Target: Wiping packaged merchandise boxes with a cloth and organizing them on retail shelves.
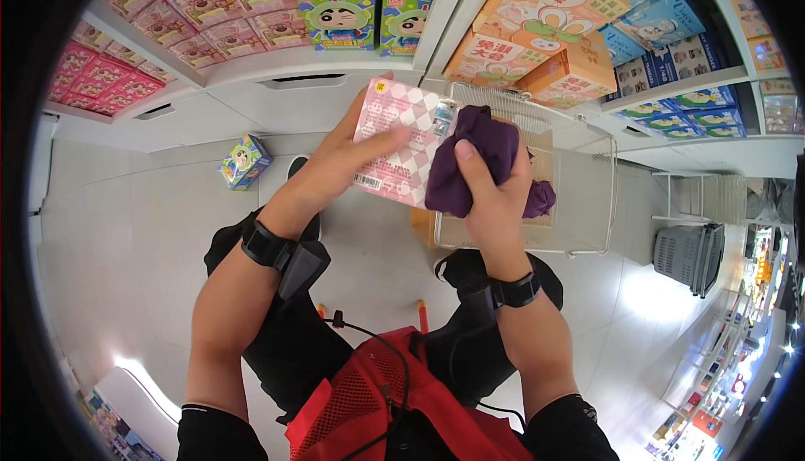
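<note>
My left hand (pixel 371 146) grips a pink and white checkered cardboard box (pixel 402 115) by its left side, thumb across the printed face. That face carries small print, a barcode and a round yellow sticker. A bunched dark purple cloth (pixel 481 146) is in my right hand (pixel 497 190), pressed against the right edge of the box. Both are held above the left part of a wire mesh basket (pixel 597 197). Another purple cloth (pixel 539 200) lies in the basket, partly hidden by my right hand.
A green and blue figure box (pixel 244 162) stands on the floor at left. White shelves (pixel 264 64) ahead hold pink boxes (pixel 204 1), green boxes (pixel 336 14) and orange boxes (pixel 534 14). Grey plastic shopping baskets (pixel 685 256) are stacked at right. An orange box (pixel 423 225) is beside the mesh basket.
</note>
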`<state>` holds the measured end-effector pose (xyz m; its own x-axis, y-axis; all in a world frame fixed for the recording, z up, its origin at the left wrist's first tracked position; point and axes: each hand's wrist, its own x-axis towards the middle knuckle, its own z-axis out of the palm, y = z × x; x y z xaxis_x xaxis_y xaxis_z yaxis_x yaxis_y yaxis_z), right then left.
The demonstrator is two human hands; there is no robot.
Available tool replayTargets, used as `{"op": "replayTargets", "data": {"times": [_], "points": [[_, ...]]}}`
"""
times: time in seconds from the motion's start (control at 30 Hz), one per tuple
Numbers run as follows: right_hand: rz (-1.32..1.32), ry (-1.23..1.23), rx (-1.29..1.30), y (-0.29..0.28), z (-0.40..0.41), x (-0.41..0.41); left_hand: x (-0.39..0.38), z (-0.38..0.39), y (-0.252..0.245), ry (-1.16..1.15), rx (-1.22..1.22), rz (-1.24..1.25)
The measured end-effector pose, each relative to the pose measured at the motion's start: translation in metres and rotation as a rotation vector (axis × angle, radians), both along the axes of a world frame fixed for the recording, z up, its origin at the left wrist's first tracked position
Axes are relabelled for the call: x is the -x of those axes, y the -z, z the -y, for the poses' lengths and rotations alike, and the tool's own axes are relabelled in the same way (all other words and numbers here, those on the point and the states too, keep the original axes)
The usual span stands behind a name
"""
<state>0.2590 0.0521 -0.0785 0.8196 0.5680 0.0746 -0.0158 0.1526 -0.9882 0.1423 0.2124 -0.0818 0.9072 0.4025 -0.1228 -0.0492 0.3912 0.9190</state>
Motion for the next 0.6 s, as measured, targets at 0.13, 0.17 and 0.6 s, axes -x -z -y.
{"op": "replayTargets", "data": {"times": [0.13,0.17,0.6], "points": [[0.286,0.104,0.069,-0.013,-0.002,-0.005,0.011,-0.006,-0.002,0.131,0.170,0.052],[0.283,0.105,0.068,-0.013,-0.003,-0.009,0.015,-0.009,-0.003,0.181,0.292,0.135],[0.206,0.099,0.233,-0.006,0.000,-0.010,0.014,-0.016,0.013,0.022,0.574,0.262]]}}
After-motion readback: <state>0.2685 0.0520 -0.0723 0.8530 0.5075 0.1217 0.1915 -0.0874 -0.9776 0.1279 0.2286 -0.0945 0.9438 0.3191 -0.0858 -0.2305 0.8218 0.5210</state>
